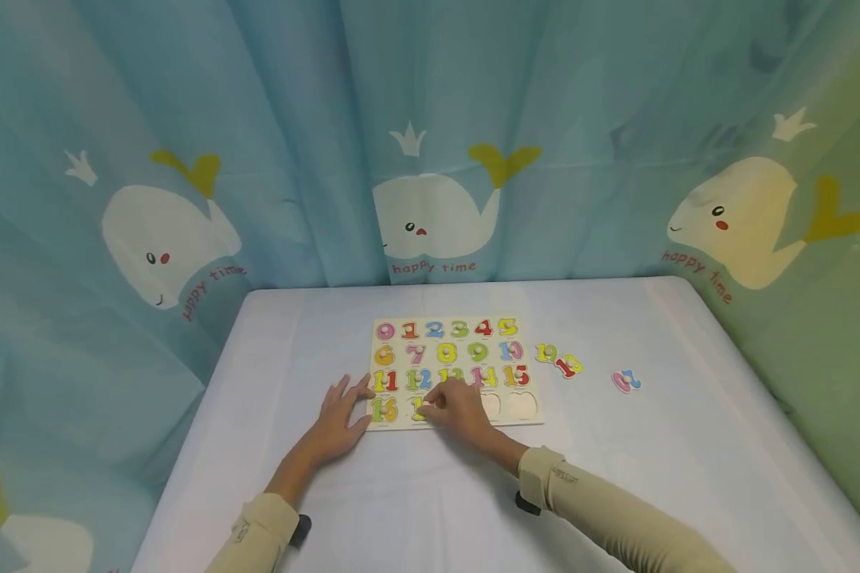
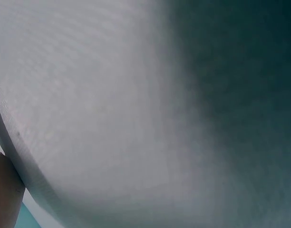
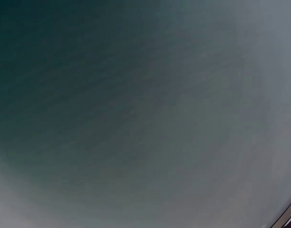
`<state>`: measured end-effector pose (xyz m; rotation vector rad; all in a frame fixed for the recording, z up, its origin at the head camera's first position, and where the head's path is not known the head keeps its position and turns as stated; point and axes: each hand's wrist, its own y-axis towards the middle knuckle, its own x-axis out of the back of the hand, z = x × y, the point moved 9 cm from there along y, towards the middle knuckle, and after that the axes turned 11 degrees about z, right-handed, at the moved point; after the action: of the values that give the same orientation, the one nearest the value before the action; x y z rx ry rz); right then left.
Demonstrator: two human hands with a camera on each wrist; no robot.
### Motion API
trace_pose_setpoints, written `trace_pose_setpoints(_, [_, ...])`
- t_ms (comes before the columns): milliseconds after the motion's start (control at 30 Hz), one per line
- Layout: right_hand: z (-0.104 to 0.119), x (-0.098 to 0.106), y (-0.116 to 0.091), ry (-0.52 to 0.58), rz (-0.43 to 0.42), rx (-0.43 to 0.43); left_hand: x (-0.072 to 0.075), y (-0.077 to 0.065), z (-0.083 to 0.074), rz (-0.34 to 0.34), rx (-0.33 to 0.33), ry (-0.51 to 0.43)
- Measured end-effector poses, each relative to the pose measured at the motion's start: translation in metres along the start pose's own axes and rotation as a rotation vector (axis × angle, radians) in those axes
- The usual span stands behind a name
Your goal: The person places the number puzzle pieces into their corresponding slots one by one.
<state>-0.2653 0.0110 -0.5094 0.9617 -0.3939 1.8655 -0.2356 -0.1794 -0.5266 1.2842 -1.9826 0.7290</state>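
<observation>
A pale wooden number puzzle board (image 1: 506, 406) lies on the table, with colourful numbered pieces in rows from 0 to 16. In its bottom row, my right hand (image 1: 460, 410) pinches the 17 puzzle piece (image 1: 417, 411) with thumb and fingertips, over the spot beside the 16. The hand partly covers this piece, so I cannot tell whether it is fully seated. My left hand (image 1: 338, 418) rests at the board's left edge, fingers spread and touching it. Both wrist views are filled by blurred pale and dark surfaces, showing nothing of the pieces.
Right of the board lie the loose 19 piece (image 1: 546, 353), an overlapping red and yellow piece (image 1: 568, 366) and, farther right, a pink and blue piece (image 1: 627, 381). Empty recesses show at the bottom right. A whale-print curtain (image 1: 294, 199) hangs behind the white table (image 1: 688, 461).
</observation>
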Motion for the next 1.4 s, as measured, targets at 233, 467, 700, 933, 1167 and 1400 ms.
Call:
trace_pose_setpoints(233, [0.013,-0.004,0.008,-0.078,0.006,-0.003,0.004,-0.001,0.000,0.005,0.002,0.004])
trace_pose_setpoints(467, [0.014,-0.008,0.009,-0.101,0.041,-0.015,0.005,-0.002,0.000,0.006,0.005,0.006])
trace_pose_setpoints(700, [0.008,-0.010,0.006,-0.065,0.104,0.036,0.002,-0.002,-0.001,0.016,0.002,-0.004])
trace_pose_setpoints(933, [-0.013,0.018,-0.008,0.109,0.049,0.036,0.001,-0.002,-0.002,0.006,0.004,-0.004])
trace_pose_setpoints(1167, [-0.082,0.088,-0.032,0.062,-0.104,-0.076,-0.002,0.000,-0.002,0.015,0.004,-0.012])
trace_pose_setpoints(1400, [-0.165,0.157,-0.064,-0.043,-0.168,-0.317,0.000,0.000,-0.002,0.008,0.018,-0.005])
